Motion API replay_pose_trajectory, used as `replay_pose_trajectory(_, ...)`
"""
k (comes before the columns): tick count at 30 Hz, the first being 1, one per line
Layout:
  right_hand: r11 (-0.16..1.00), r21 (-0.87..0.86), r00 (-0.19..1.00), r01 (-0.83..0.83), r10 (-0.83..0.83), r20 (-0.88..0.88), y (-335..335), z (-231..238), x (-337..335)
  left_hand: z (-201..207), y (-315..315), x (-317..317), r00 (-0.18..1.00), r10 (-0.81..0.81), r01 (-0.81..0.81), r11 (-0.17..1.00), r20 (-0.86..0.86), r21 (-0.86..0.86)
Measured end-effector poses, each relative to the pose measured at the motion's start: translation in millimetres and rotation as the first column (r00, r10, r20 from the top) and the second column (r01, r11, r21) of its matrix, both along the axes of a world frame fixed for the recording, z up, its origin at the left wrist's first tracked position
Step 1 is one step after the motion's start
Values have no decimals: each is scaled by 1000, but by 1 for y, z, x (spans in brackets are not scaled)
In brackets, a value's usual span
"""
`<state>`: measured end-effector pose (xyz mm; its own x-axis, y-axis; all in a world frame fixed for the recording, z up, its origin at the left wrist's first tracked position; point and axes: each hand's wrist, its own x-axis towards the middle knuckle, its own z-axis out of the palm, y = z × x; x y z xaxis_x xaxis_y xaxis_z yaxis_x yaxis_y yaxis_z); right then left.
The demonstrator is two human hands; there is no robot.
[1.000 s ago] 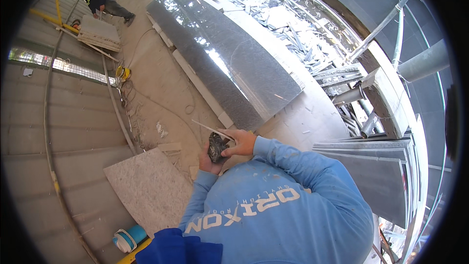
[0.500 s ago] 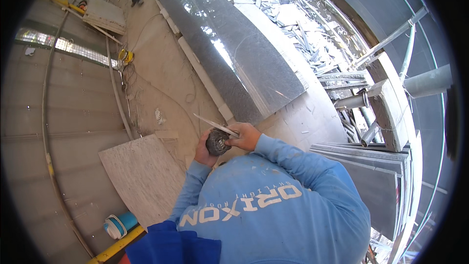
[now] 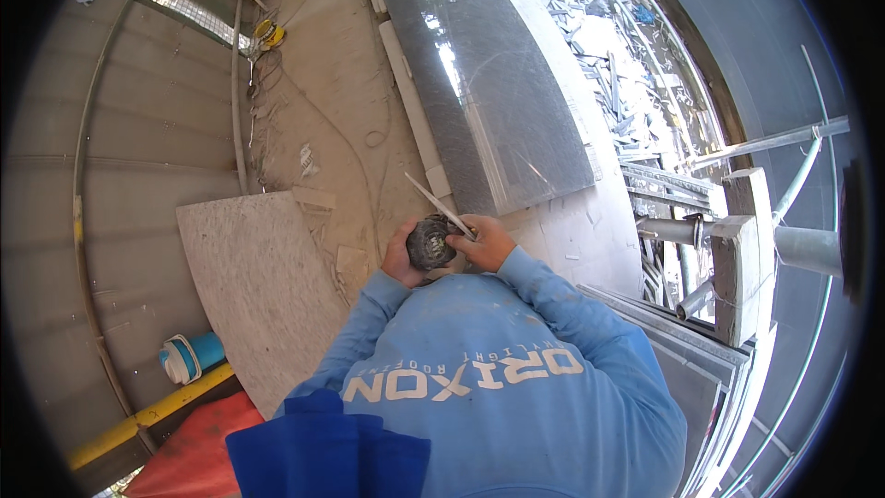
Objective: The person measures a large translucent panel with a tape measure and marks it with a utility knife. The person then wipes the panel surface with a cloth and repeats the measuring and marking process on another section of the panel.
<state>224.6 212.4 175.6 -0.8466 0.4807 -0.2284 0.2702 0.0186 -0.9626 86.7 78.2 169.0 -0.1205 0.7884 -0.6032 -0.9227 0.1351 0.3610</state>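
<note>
In front of my chest, my left hand (image 3: 401, 256) is closed round the side of a dark, dusty, palm-sized round thing (image 3: 429, 242) with a pale worn patch on its face. Its exact kind cannot be made out. My right hand (image 3: 486, 244) grips a thin, pale, pointed stick (image 3: 431, 194) that slants up and to the left. The right thumb also presses on the round thing's right side. Just beyond both hands lies the near end of a long polished dark grey stone slab (image 3: 525, 129), which rests on pale supports.
A rough pale board (image 3: 249, 286) leans at left, near a blue and white jug (image 3: 191, 357) and a yellow bar (image 3: 152, 415). Cables (image 3: 341, 120) trail across the dusty floor. Stone slabs (image 3: 682, 378) stand at right, below a wooden post (image 3: 742, 267). Broken offcuts (image 3: 613, 74) lie beyond.
My view has shifted, so the slab sits higher and further right. The person at the far left has left the picture. Both hands keep their holds.
</note>
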Motion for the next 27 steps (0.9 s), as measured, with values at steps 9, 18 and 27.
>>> replay_pose_trajectory(9, 991, 107, 988, -77, 61, 145, 9, 16, -4, 16, 1, -1, 997, -15, 15, 1000, 82, 4)
replay_pose_trajectory(18, 997, 32, 993, -64, 61, 103, 5, 10, -6, 7, -1, -9, 998, -63, 64, 997, -12, 52)
replay_pose_trajectory(27, 993, 112, 995, 47, -37, -89, -3, -20, -9, 6, -5, -14, 994, -105, 107, 992, -45, 71)
